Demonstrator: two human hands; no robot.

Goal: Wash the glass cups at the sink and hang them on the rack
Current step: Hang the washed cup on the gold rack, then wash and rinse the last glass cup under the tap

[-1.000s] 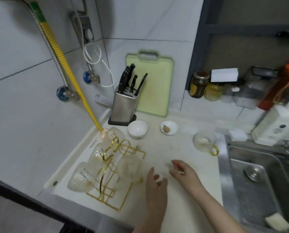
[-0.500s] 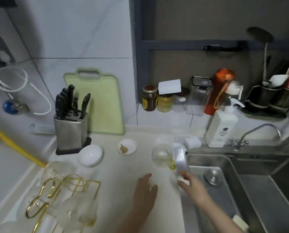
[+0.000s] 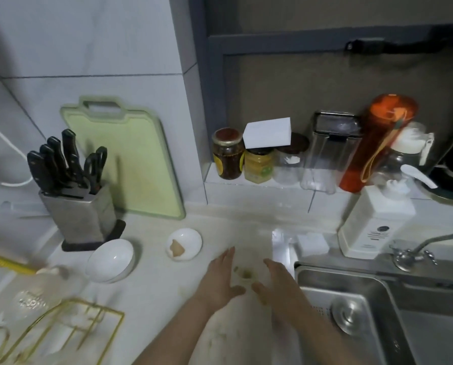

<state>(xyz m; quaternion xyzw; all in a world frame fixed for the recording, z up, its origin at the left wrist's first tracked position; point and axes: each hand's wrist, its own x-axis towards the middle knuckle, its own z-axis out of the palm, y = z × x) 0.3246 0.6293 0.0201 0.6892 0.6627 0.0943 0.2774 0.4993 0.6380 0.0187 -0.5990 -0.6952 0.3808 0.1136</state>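
Glass cup (image 3: 244, 275), blurred so its direction is unclear, stands on the worktop (image 3: 151, 299) between left hand (image 3: 221, 281) and right hand (image 3: 279, 285), both with relaxed, released grip.

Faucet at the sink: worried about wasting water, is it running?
Off, seemingly: no stream falls from the chrome faucet into the steel sink.

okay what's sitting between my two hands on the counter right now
In the head view, a glass cup sits on the counter between your left hand and right hand. It's blurred, so contact is unclear.
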